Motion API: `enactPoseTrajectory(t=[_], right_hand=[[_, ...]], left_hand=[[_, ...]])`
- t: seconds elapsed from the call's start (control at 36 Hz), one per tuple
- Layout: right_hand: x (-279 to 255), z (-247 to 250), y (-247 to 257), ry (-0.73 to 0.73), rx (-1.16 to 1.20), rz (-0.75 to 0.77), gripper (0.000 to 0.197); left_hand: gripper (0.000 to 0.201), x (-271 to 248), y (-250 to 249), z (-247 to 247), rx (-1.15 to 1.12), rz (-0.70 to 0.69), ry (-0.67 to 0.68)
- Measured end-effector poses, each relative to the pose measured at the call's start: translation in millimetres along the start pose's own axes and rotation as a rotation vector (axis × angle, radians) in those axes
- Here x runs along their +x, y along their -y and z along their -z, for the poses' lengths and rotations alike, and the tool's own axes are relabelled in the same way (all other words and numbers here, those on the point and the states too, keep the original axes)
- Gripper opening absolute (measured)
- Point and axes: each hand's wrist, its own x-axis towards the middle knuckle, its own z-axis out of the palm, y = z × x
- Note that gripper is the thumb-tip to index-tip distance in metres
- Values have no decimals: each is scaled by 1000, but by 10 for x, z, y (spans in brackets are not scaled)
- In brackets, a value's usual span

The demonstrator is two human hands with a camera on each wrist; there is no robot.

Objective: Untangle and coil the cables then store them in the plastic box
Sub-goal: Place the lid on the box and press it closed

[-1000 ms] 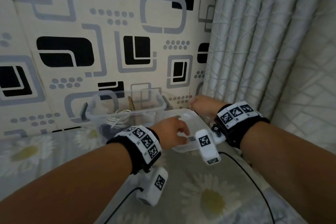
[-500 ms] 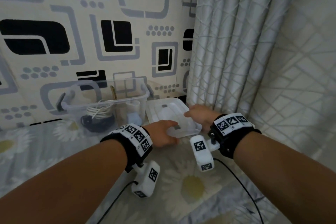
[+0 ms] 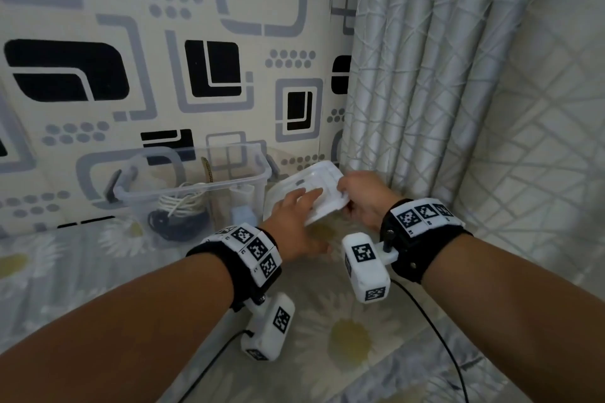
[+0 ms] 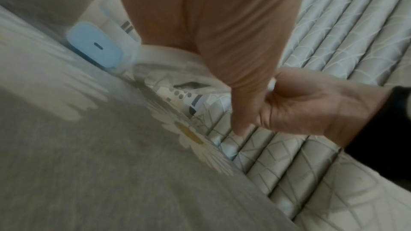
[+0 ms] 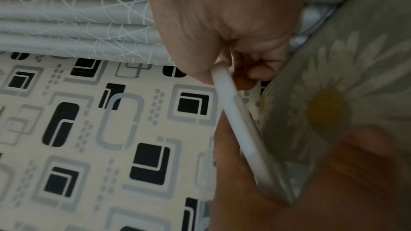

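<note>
- The plastic box [image 3: 196, 196] stands at the back edge of the bed [image 3: 327, 353], against the wall, and the coiled cables [image 3: 178, 211] already lie inside it. One white loop rides high, so I judge it could catch under the lid and stop it seating.
- My left hand [image 3: 296, 222] has its fingers spread nearly flat on top of the lid [image 3: 314, 196], with the thumb seemingly underneath. The wrist view is blurred, so I can't vouch for how firm that hold is. If it is loose, the tilted lid could slide off toward the box.
- My right hand [image 3: 363, 199] pinches the lid's right rim between thumb and curled fingers. It is close to the curtain [image 3: 425, 75], and swinging the lid leftward could snag the fabric or knock the box.
</note>
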Motion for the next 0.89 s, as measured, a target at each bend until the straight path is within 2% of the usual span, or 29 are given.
enactPoseTrajectory(t=[0.11, 0.22, 0.28, 0.33, 0.42, 0.5, 0.61, 0.69, 0.83, 0.89], right_hand=[[-83, -89, 147, 2, 166, 96, 14], [-157, -188, 299, -41, 154, 185, 45], [-159, -234, 338, -78, 144, 202, 53], [-185, -294, 360, -98, 147, 196, 60], [12, -300, 305, -162, 129, 180, 84], [381, -255, 210, -226, 27, 190, 78], [323, -266, 307, -290, -23, 160, 82], [117, -363, 452, -251, -25, 181, 82], [2, -540, 566, -108, 7, 203, 72], [12, -605, 596, -65, -18, 237, 74]], left_hand=[[62, -26, -51, 109, -50, -80, -221], [42, -109, -139, 295, -127, -126, -418], [35, -140, -168, 402, -136, -148, -491], [33, -161, -184, 515, -154, -162, -533], [31, -197, -195, 705, -198, -157, -595], [32, -263, -161, 937, -243, -125, -669], [32, -358, -54, 1236, -349, -89, -741], [25, -427, 65, 1424, -405, -51, -786], [29, -513, 242, 1650, -512, 15, -858], [33, -544, 309, 1737, -538, 33, -875]])
